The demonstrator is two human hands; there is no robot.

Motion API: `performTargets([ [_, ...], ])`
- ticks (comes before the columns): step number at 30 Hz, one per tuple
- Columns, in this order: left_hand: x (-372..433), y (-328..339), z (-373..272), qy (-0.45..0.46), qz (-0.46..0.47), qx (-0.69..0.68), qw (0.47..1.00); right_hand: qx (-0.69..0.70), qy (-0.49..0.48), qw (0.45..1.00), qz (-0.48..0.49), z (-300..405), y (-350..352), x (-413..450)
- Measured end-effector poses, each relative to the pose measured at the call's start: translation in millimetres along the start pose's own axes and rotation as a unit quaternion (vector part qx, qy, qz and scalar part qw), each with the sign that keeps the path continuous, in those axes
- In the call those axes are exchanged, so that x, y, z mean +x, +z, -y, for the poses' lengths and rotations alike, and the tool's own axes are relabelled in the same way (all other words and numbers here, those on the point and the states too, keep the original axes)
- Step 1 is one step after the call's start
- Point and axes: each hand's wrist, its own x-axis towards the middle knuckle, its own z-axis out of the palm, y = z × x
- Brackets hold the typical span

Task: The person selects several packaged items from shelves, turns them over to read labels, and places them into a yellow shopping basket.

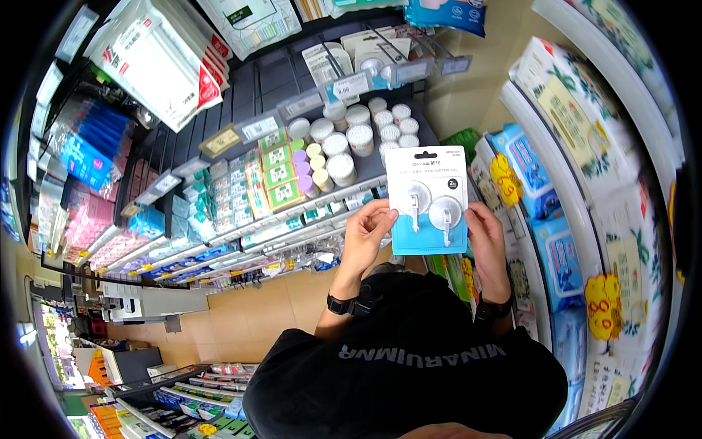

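A blister card of suction-cup hooks (427, 200) is held up in front of my chest, white above and blue below, with a hanging slot at its top. Two clear round suction cups with hooks sit on it. My left hand (368, 230) pinches the card's left edge between thumb and fingers. On the opposite edge, my right hand (485, 241) has the same kind of grip, thumb to the front. Both wrists wear black bands. Behind the card's top are white-lidded round tubs (360, 138) on a shelf. Similar hook cards (382, 52) hang from metal pegs above them.
Shelves of wrapped goods curve along the right, with blue wipes packs (556, 255) and yellow price tags (603, 307). Boxed items (278, 170) stand on the shelf at left. A large white pack (159, 60) hangs at upper left. Tiled floor (258, 307) lies between the shelving units.
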Motion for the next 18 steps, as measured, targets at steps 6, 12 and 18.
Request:
performTargets([
  [6,-90.5,15.2,11.5,-0.014,-0.005,0.008,1.000,0.051,0.003,0.999,-0.016,-9.4,-14.8,-71.8],
  [12,-178.8,25.9,21.7,-0.044,-0.013,0.001,0.999,0.033,0.030,0.999,-0.014,-17.4,-20.5,-153.4],
  [18,-231.2,34.8,24.7,-0.053,-0.020,0.011,0.998,0.030,0.031,0.999,-0.008,-27.6,-29.9,-217.1],
])
